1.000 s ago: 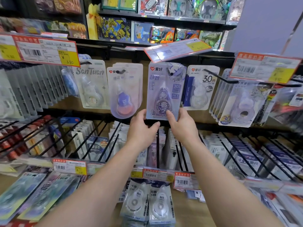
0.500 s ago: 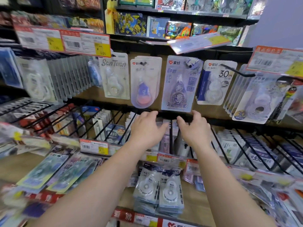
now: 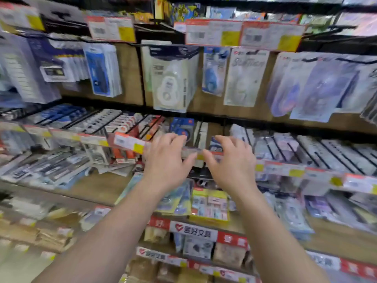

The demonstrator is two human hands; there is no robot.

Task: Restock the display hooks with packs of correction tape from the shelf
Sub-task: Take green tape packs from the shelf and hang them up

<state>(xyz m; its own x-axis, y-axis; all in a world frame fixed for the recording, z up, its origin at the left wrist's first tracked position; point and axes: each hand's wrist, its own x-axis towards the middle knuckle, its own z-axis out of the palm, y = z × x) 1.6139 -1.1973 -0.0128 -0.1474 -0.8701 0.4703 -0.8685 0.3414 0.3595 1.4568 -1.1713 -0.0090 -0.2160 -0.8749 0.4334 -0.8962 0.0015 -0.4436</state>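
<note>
Now the view has swung left versus half a second ago: the purple pack the hands were under sits far right (image 3: 318, 86), and a white correction tape pack (image 3: 173, 82) hangs top centre, upright, long axis vertical, face toward camera. Left hand (image 3: 167, 160) and right hand (image 3: 230, 162) have dropped to the middle row of hooks (image 3: 285, 148), side by side, apart, fingers spread and loosely bent, holding nothing (blurred, contact with the price tags (image 3: 128, 142) unclear).

We saw a wood-backed shop wall (image 3: 130, 78) — black shelf rails (image 3: 265, 117), price tags (image 3: 111, 28) up top — all motion-blurred.
</note>
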